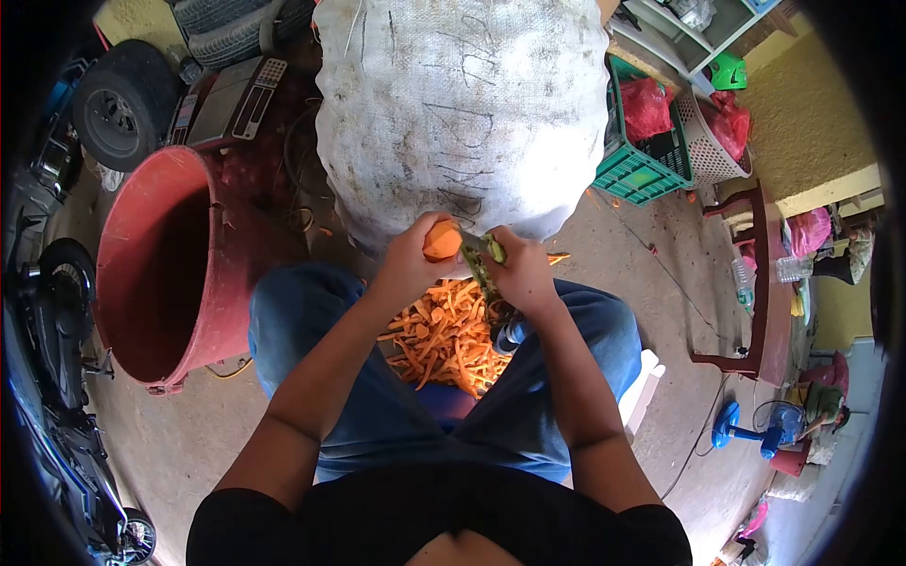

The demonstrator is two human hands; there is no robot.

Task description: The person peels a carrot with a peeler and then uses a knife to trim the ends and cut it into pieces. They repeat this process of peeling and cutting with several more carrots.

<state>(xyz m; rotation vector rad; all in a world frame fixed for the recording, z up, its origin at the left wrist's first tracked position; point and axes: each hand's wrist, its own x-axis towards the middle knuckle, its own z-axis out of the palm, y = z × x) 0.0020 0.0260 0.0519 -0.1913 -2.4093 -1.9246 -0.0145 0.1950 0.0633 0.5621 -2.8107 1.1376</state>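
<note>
Watching from afar: red bin [228, 283] far left. Left hand [408, 253] closed round orange vegetable piece [442, 241], held above orange strips [453, 330] between knees. Right hand [525, 271] gripping green-handled tool [497, 249] just beside piece; contact unclear to me. Green crate [647, 181] farther right. Step, I judge: paring. Next stroke calls for firm left grip, fingers clear of edge.

Single head-worn view, facing forward and steeply down: wearer's black shirt [444, 496] closest, bottom centre; left hand [412, 255] and right hand [521, 272] near, mid-frame; white sack [462, 113] farther, upper centre. Corners dark.
</note>
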